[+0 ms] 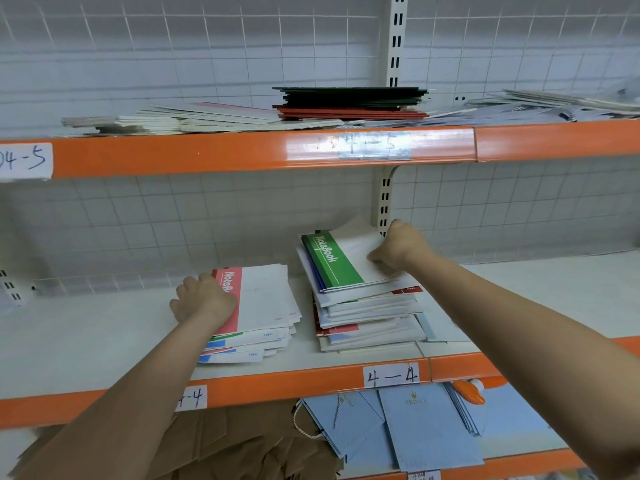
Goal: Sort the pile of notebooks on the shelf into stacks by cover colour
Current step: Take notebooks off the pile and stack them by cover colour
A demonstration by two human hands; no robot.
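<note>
While the left hand (204,299) rests curled fingers on the red-banded white notebook (258,299), the right hand (398,249) fingers pinch the green-banded white notebook (337,261) at its far edge, atop the taller pile

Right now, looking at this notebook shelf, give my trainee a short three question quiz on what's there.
1. True or false: the right hand grips the green-banded notebook on top of the right pile.
2. What colour is the band on the top notebook of the left pile? A blue, B red, C green.
3. Fill in: the left hand rests on the ___ pile.

Key: 1 true; 2 B; 3 left.
</note>
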